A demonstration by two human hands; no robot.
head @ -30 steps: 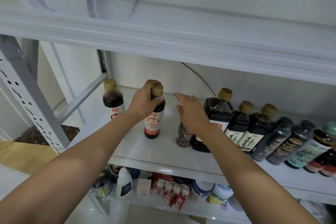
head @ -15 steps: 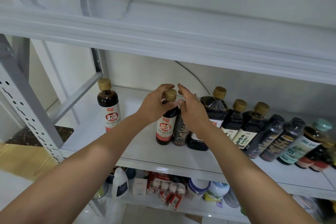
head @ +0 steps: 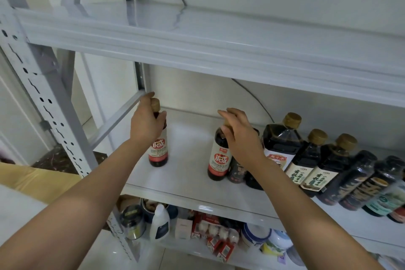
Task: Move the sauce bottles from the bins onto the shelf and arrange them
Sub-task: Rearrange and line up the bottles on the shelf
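White shelf [head: 188, 173] holds two red-labelled sauce bottles upright. The left hand [head: 145, 125] curls its fingers round the left bottle [head: 158, 151] at its neck. The right hand [head: 241, 138] covers the neck of the second bottle [head: 219, 160], which stands beside the dark bottles [head: 328, 166]; whether it grips is unclear.

Grips left red-label bottle [head: 158, 151] at the neck with left hand [head: 145, 126]; upright on middle shelf [head: 188, 177], well apart from the rest. Holds top of second red-label bottle [head: 220, 160] with right hand [head: 241, 138], touching dark bottles [head: 282, 142] rightward.
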